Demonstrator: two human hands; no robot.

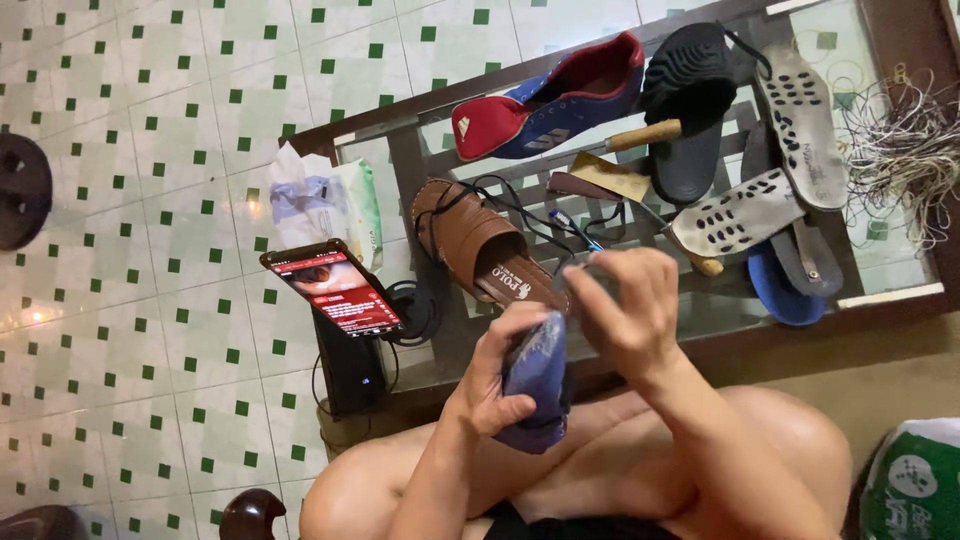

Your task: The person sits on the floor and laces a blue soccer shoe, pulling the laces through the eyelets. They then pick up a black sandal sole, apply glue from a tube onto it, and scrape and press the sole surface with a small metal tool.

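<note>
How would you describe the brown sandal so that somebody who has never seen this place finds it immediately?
Start at the glass-topped table with the dark wooden frame. On its near side, just beyond the person's raised hands and right of the propped phone, lies the brown sandal. It is the only brown leather footwear there, with broad straps; its neighbours are a red and blue shoe and a black slipper.

You get even, bright indoor light, glare on the glass worktop (pixel 860 270) and floor tiles (pixel 120 200); hands slightly motion-blurred.
</note>
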